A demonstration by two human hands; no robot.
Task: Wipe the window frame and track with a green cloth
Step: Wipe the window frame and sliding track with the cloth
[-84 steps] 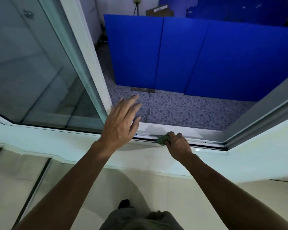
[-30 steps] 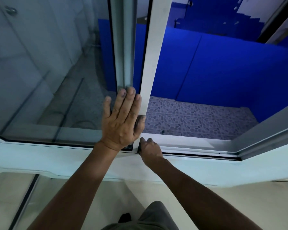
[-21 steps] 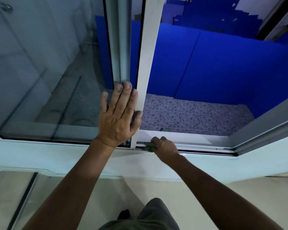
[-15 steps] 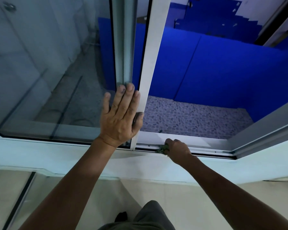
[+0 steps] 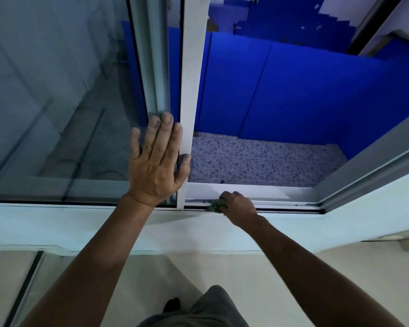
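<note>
— Item: right hand (image 5: pixel 240 204) with green cloth (image 5: pixel 216 205). Change?
— Slid rightward along the track (image 5: pixel 291 207), away from the white sash upright (image 5: pixel 191 95) it touched a second ago; cloth visible again at the knuckles.

Blue panels (image 5: pixel 293 90) beyond pebble-patterned floor (image 5: pixel 257 161); pale tiled floor (image 5: pixel 305 267) below.

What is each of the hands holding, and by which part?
Right hand: bunched green cloth, one end protruding. Left hand: nothing, flat on the white sliding sash.
</note>
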